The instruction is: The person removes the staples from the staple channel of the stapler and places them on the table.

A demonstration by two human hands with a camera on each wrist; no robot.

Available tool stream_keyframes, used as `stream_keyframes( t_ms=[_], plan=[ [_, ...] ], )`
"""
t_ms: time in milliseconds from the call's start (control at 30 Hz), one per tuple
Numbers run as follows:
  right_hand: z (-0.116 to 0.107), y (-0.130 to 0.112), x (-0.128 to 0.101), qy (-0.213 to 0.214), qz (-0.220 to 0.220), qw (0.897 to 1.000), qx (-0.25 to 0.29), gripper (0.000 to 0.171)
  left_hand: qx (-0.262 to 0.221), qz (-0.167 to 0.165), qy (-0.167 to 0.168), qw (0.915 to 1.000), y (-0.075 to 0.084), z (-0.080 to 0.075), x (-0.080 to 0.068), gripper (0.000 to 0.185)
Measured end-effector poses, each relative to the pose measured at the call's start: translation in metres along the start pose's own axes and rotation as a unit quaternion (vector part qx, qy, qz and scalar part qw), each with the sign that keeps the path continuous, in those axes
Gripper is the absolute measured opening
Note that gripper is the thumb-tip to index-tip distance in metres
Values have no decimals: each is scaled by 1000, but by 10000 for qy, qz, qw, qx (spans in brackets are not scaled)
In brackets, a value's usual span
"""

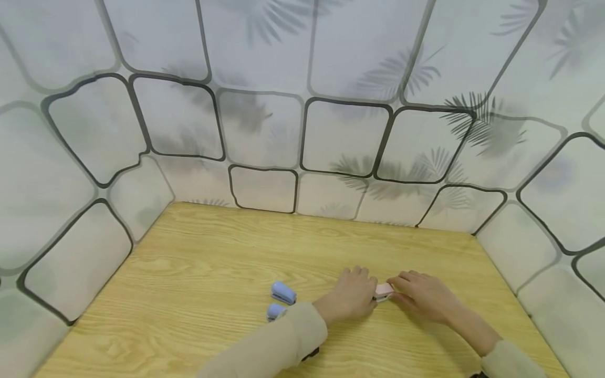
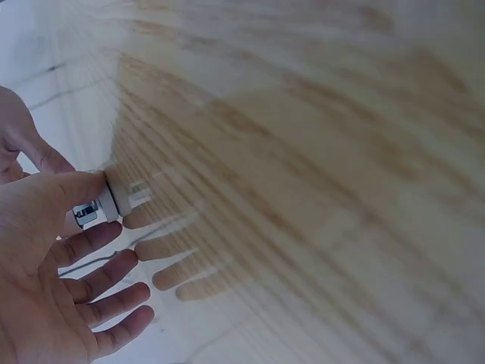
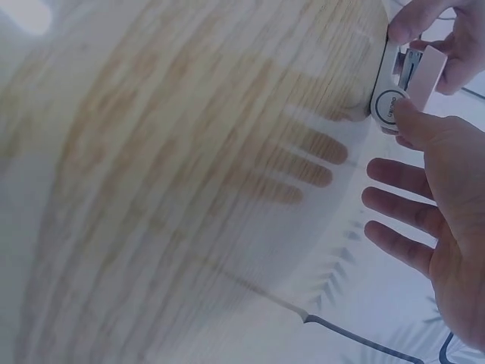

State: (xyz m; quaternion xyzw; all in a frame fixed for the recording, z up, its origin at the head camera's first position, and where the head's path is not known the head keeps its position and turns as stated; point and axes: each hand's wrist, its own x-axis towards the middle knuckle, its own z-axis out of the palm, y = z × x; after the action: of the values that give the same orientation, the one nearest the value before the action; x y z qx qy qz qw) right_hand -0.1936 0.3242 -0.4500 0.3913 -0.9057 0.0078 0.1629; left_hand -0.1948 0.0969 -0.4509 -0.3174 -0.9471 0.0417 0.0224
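A small pink and white stapler (image 1: 384, 290) is held low over the table between both hands. My left hand (image 1: 352, 294) pinches one end of it with thumb and index finger. At the other end my right hand (image 1: 427, 296) grips it between thumb and index finger, its remaining fingers extended in the right wrist view. That view also shows the pink top arm (image 3: 429, 76) raised apart from the white base (image 3: 386, 105), with metal parts between them. Two blue staplers, one farther back (image 1: 283, 292) and one nearer (image 1: 275, 311), lie left of my left hand; my sleeve partly covers the nearer one.
The light wood-grain table (image 1: 212, 262) carries the staplers. Upright panels patterned with dark outlines and leaves, a back one (image 1: 264, 189) and others at left (image 1: 80, 262) and right (image 1: 534, 247), border the table.
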Motion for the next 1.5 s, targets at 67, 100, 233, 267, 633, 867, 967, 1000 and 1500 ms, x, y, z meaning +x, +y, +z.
stream_keyframes(
  t_ms=[67,100,233,267,633,867,967,1000,1500],
  plan=[
    [0,0,1,46,-30,9999,-93,28,-58,11,20,10000,0,1,-1,33],
    [0,0,1,81,-42,9998,-149,29,-88,13,22,10000,0,2,-1,34],
    [-1,-2,3,229,-70,9993,-290,34,-367,-26,42,9993,-1,5,-3,35],
    [-1,-2,3,263,-70,9992,-285,35,-479,-58,54,9988,-1,6,-4,36],
    [7,-7,11,753,-558,9956,-90,36,-635,-599,360,9955,9,18,-7,42],
    [9,-8,11,869,-669,9938,-173,32,-688,-654,326,9949,12,17,-5,40],
    [9,-9,12,908,-695,9931,-253,34,-675,-700,301,9948,13,17,-4,42],
    [9,-9,12,920,-708,9928,-281,35,-674,-709,295,9948,13,17,-4,42],
    [9,-10,15,995,-619,9918,-517,33,-627,-758,211,9949,13,13,-2,39]
  ],
)
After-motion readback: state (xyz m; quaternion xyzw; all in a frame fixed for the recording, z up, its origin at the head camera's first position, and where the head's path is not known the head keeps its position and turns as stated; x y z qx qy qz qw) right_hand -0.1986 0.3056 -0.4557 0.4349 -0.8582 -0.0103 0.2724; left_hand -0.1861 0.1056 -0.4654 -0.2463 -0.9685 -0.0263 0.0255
